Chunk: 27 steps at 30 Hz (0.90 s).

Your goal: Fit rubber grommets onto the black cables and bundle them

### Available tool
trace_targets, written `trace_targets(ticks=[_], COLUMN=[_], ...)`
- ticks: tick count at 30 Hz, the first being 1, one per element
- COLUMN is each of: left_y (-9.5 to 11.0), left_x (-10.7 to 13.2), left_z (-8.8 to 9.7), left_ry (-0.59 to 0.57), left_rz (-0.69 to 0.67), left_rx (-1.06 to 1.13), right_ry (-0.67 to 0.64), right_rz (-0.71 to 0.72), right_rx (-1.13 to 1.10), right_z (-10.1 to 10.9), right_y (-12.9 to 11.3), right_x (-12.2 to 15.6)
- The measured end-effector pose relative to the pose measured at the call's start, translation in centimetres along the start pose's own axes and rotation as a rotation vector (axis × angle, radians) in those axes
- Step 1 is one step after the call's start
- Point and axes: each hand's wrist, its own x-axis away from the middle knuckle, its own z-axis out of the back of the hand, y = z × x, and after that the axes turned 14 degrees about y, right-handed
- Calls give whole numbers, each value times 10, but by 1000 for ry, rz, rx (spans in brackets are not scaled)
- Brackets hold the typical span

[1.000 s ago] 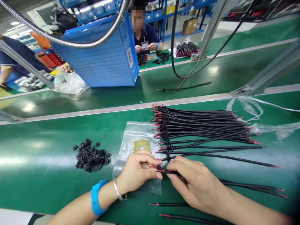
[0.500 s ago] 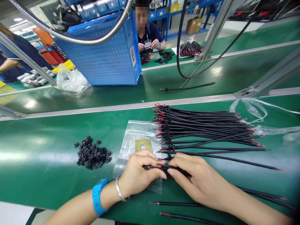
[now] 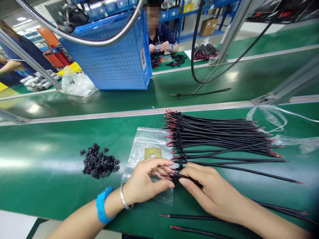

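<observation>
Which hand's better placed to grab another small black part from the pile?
Likely the left hand: it's nearer the pile of black parts, thumb and forefinger apart. The right hand is farther off and grips a black cable.

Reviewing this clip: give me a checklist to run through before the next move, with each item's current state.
1. Right hand gripping the held cable: ok.
2. Left hand closed on the cable's end: not ok; thumb and index finger are parted.
3. Black piece properly aligned on that cable: cannot tell; too small, partly hidden.
4. Pile of small black parts uncovered: ok.
5. Laid-out cables all parallel: not ok; some cross others.
</observation>
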Motion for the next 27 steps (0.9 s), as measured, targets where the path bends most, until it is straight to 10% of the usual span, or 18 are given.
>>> trace_targets(ticks=[12,18,27], left_y=[-2,3,5], left_x=[4,2,-34], left_z=[-9,-4,89], left_ry=[60,96,354], left_rz=[-201,-374,-379], left_rx=[-158,-264,-946], right_ry=[-10,140,226], right_rz=[55,357,370], right_rx=[95,393,655], right_z=[-11,20,32], right_y=[7,2,51], right_x=[8,6,-18])
